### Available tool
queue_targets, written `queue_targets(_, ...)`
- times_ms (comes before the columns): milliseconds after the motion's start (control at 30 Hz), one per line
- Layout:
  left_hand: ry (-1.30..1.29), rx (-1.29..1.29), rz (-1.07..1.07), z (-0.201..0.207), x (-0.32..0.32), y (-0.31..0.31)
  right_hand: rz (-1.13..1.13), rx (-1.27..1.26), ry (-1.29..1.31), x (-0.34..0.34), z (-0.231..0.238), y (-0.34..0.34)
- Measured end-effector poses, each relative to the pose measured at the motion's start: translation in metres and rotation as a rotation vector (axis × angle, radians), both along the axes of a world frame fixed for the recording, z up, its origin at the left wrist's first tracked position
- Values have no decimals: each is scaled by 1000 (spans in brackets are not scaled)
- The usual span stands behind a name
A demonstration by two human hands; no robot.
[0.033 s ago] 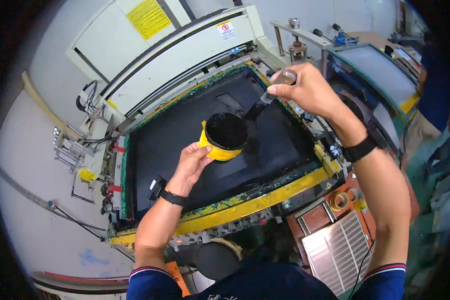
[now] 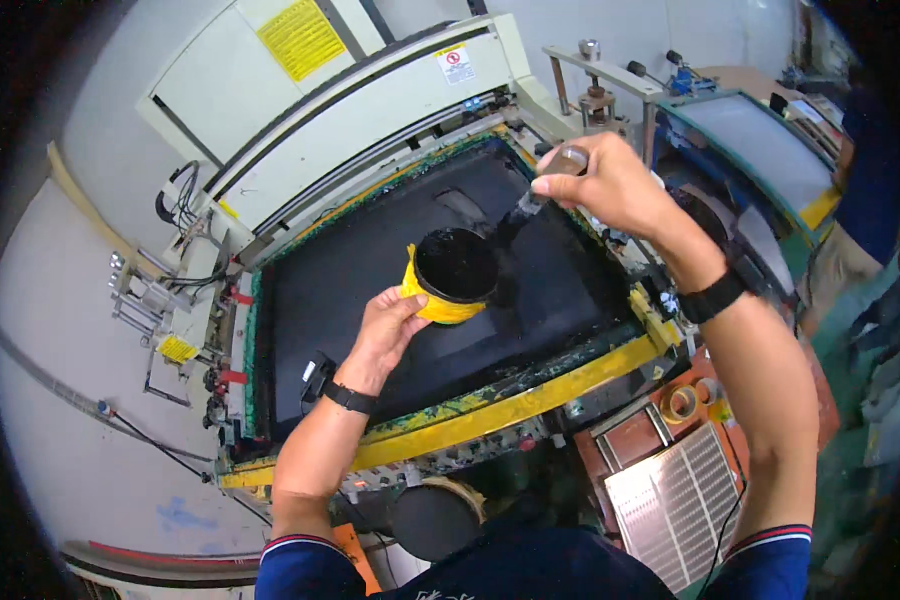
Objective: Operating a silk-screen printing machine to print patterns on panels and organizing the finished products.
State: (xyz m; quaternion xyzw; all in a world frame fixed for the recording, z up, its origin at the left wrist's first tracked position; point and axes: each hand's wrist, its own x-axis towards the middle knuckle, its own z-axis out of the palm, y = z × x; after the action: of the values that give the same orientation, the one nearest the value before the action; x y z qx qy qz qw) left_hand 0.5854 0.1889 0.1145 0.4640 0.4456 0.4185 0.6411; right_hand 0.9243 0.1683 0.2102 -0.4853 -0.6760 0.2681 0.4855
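My left hand (image 2: pixel 387 332) is closed on the side of a round tub (image 2: pixel 440 306) wrapped in yellow tape, thumb near its rim. Black ink (image 2: pixel 456 265) coats the inside of the tub, which is tilted. Just right of it, my right hand (image 2: pixel 610 182) grips the brown handle of a spatula (image 2: pixel 538 202). The spatula's blade points down and left, dark with ink, its end close to the tub's rim; whether they touch I cannot tell. Below both hands lies a large framed printing screen (image 2: pixel 340 290), its surface dark and shiny.
A yellow bar (image 2: pixel 510 422) runs along the screen's near edge. Behind stands a pale machine beam (image 2: pixel 370 120). At lower right, tape rolls (image 2: pixel 680 402) and a patterned metallic sheet (image 2: pixel 675 505) lie on a reddish surface. Another person (image 2: pixel 860 200) stands at the far right.
My right hand and the spatula have shifted very slightly left, toward the tub. Both hands keep their hold.
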Motion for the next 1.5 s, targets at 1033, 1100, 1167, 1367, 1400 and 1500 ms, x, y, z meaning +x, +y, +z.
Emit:
queue_targets(1033, -512, 36, 47, -13, -30, 0, 271, 377, -498, -165, 22, -17)
queue_targets(1100, -679, 9, 97, -16, -37, -7, 241, 434, -486, -175, 30, -31)
queue_targets(1167, -724, -5, 136, -10, -52, -11, 136, 520, -401, -178, 41, -57)
queue_targets(1367, -898, 74, 61, 6, -100, -26, -316, 303, -164, -138, 22, -210)
queue_targets(1400, -893, 70, 94, 13, -108, -33, -396, 247, -147, -135, 7, -236)
queue_targets(1500, -907, 91, 9, 22, -123, -48, -629, 67, -170, -135, -30, -335)
